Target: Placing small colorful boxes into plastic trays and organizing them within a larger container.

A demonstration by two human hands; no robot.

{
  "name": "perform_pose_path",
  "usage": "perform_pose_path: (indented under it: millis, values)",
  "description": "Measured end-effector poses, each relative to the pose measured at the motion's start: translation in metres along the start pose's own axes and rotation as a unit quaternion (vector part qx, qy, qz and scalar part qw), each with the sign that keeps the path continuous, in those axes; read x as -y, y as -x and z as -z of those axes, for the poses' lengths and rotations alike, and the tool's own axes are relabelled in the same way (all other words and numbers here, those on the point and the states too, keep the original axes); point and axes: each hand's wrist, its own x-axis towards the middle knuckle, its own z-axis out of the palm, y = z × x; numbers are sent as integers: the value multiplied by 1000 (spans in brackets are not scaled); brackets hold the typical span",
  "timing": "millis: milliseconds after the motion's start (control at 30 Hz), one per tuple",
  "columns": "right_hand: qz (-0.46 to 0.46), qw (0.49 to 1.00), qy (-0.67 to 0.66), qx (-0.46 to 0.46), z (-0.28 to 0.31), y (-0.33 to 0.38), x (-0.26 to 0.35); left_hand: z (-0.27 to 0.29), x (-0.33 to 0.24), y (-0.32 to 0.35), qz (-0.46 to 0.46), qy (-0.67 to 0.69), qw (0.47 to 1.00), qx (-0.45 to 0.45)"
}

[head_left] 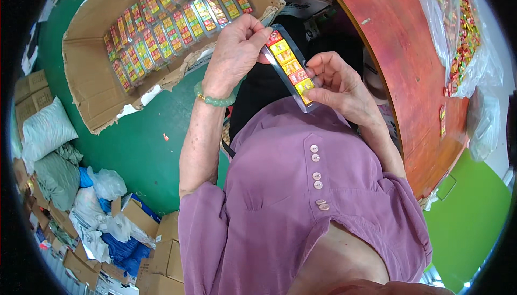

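A narrow clear plastic tray [291,65] with a row of small red and yellow wrapped pieces is held tilted in front of my chest. My left hand [237,50], with a green bead bracelet at the wrist, pinches its upper end between thumb and fingers. At the lower end, my right hand [342,88] has its thumb on a yellow piece [305,86] and its curled fingers by the tray's right edge. Left of my hands, an open cardboard box [89,88] contains rows of similar filled trays [172,28].
A red-brown table [409,53] with a curved edge stands at my right. On it lie a clear bag of small wrapped pieces [464,42] and a loose red strip [442,120]. Cartons [167,249] and stuffed bags [51,133] crowd the green floor [161,171] at left.
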Motion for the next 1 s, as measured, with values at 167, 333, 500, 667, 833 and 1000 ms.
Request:
perform_pose_path:
  millis: [167,333,500,667,833,1000]
  values:
    - [-17,999,-7,-29,1,-3,0,-4,-11,3,-11,13,1000,-17]
    - [-64,997,27,-39,-8,-11,13,-4,-12,7,-63,17,995,-71]
    - [-75,996,34,-44,-13,-20,10,-2,-4,13,-105,52,990,-82]
    - [-59,997,24,-32,-21,-34,14,9,-9,23,-70,101,986,-108]
    - [-39,999,27,-13,-33,-65,28,31,-17,26,-34,203,974,-94]
    - [11,999,36,29,-50,-107,47,48,-23,25,-24,224,969,-97]
